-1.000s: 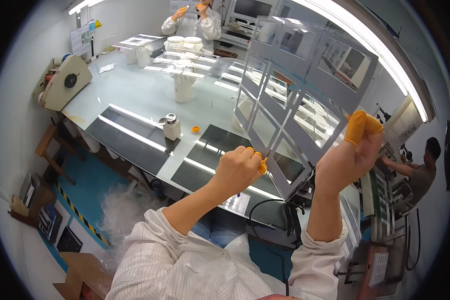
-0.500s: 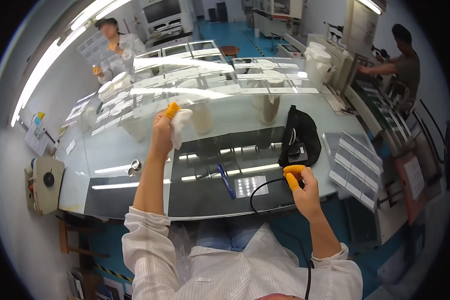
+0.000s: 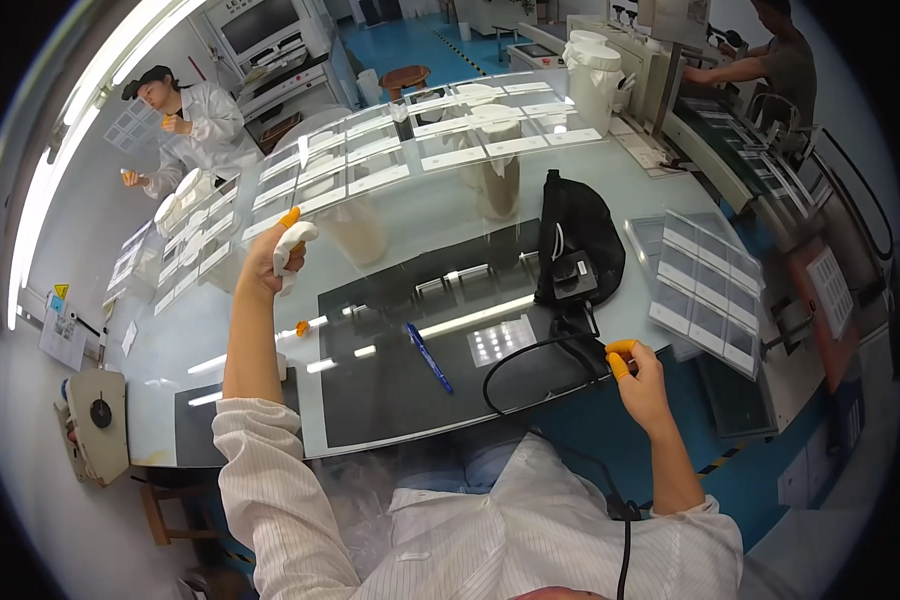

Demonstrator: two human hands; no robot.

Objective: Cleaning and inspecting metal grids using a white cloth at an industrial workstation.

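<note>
My left hand (image 3: 270, 258), with orange finger cots, is raised over the left part of the glass-topped table (image 3: 610, 195). It grips a crumpled white cloth (image 3: 295, 243). Right of the table's front middle is my right hand (image 3: 642, 383), thumb and forefinger in orange cots and curled close together. Whatever lies between those fingertips is too small to make out. Near them are a black cable (image 3: 488, 382) and a black cloth bag (image 3: 585, 225) with a small black device (image 3: 573, 277) on it. A blue pen (image 3: 429, 358) lies on the dark mat (image 3: 380, 410).
White-framed panels (image 3: 370, 150) cover the far table, with white bins (image 3: 355, 230) showing beneath the glass. More panels (image 3: 708, 285) are stacked at the right edge. One person (image 3: 205, 115) stands far left; another (image 3: 790, 70) works at a machine far right.
My left hand has moved left and slightly down with the cloth. My right hand has shifted right, away from the bag. The bright streaks over the far panels are gone; the view has shifted.
</note>
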